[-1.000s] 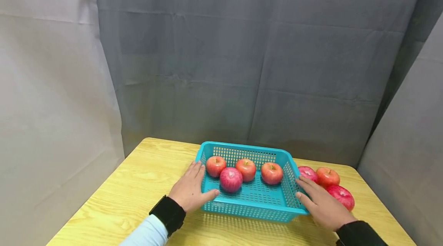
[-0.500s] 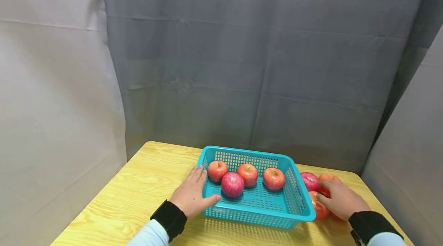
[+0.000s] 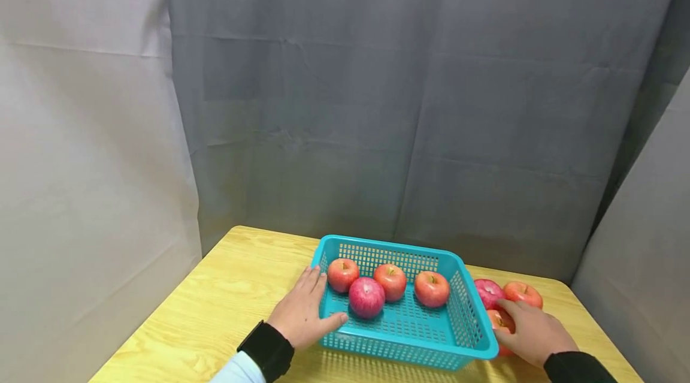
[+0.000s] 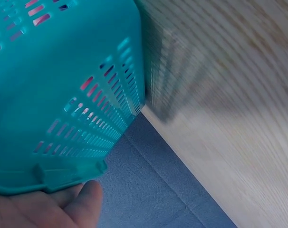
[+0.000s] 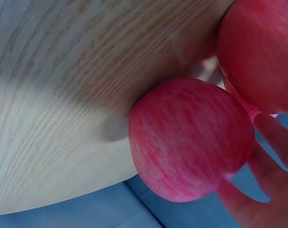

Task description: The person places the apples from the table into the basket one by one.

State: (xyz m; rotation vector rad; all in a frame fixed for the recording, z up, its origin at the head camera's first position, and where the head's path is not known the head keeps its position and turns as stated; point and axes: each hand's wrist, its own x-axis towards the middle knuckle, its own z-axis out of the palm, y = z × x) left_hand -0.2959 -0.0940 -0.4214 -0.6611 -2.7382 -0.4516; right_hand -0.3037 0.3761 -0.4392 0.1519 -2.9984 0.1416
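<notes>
A turquoise plastic basket (image 3: 409, 352) stands on the table with several apples in it, among them a dark pink apple (image 3: 367, 297). My left hand (image 3: 302, 317) rests on its left rim, fingers extended and thumb over the front left corner. Right of the basket my right hand (image 3: 533, 332) grips a red apple (image 3: 498, 319) between thumb and fingers. A pink apple (image 3: 489, 293) and an orange-red apple (image 3: 523, 293) lie just beyond. In the right wrist view another apple (image 5: 191, 140) sits under the hand, close to the fingers (image 5: 272, 173).
The light wooden table (image 3: 215, 293) extends left of the basket. A grey cloth (image 3: 345, 131) hangs behind it, and pale cloth panels (image 3: 91, 191) stand at both sides.
My right hand has gone from beside the basket's right rim to the apples on the right and now grips one. My left hand stays at the left rim. The view has shifted slightly.
</notes>
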